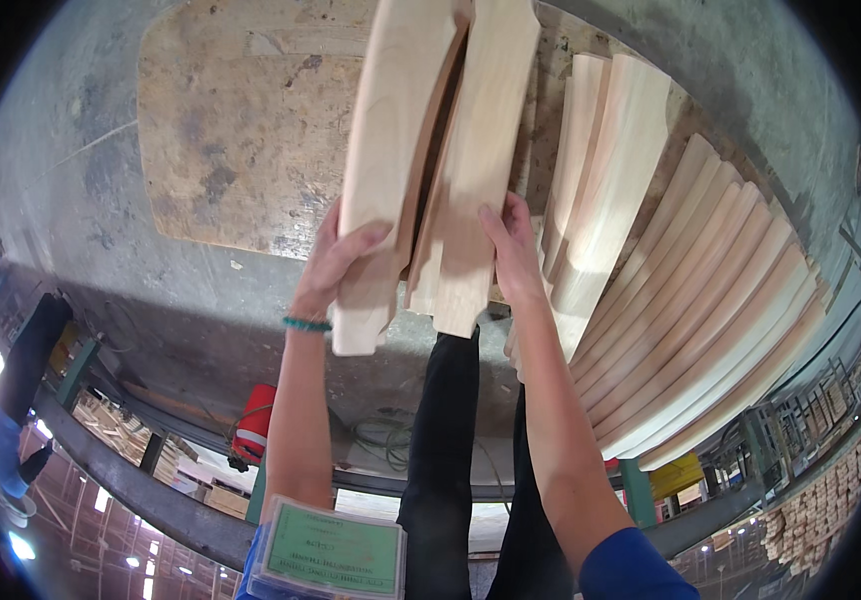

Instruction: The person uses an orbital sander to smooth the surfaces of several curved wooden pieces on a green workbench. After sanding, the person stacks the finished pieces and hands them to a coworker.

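My left hand is closed round the near part of a pale, shaped wooden board, its thumb lying on top. Beside it my right hand grips a second shaped wooden board by its outer edge, thumb on the face. Both boards have notched near ends and run away from me past the upper rim. A dark gap separates them, and more wood shows beneath the right one. My fingers under the boards are hidden.
A stained plywood sheet lies beneath the boards. Several similar pieces and a fanned row of curved ones lie to the right. A red cylinder stands below left. Another person's dark-clothed limb shows at the left rim.
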Action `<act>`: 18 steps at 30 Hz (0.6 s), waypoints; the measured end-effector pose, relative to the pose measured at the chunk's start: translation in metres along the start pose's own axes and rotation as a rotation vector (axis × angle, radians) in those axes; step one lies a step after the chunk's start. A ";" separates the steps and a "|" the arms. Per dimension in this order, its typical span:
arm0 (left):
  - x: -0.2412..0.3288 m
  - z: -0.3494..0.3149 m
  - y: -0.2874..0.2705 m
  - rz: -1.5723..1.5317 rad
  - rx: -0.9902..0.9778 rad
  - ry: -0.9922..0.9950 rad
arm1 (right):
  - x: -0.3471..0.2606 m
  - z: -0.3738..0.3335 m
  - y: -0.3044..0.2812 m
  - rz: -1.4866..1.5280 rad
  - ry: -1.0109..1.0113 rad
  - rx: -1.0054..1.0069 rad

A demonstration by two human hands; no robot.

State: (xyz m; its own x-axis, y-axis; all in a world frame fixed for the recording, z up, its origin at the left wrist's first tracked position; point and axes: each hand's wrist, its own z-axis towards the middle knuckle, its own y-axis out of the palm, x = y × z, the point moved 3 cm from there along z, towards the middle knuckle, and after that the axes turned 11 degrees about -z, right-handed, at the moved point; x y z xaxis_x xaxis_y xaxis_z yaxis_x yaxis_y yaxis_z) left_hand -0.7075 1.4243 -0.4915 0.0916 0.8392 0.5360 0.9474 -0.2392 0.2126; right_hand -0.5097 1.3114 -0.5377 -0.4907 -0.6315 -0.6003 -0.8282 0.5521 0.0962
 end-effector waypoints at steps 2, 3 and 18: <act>-0.002 0.020 0.004 0.010 0.002 -0.010 | 0.003 0.014 0.011 -0.032 -0.004 -0.013; -0.006 0.025 0.000 0.092 0.036 0.029 | 0.004 0.016 0.013 -0.032 -0.029 0.014; -0.017 0.038 0.003 0.115 -0.096 -0.069 | 0.006 0.007 0.028 -0.381 0.046 0.071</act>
State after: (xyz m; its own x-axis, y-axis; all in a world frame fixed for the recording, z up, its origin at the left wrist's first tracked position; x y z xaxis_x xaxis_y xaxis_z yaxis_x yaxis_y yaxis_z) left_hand -0.6939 1.4280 -0.5313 0.2217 0.8343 0.5048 0.8960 -0.3786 0.2321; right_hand -0.5338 1.3262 -0.5441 -0.1644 -0.8217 -0.5457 -0.9334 0.3085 -0.1833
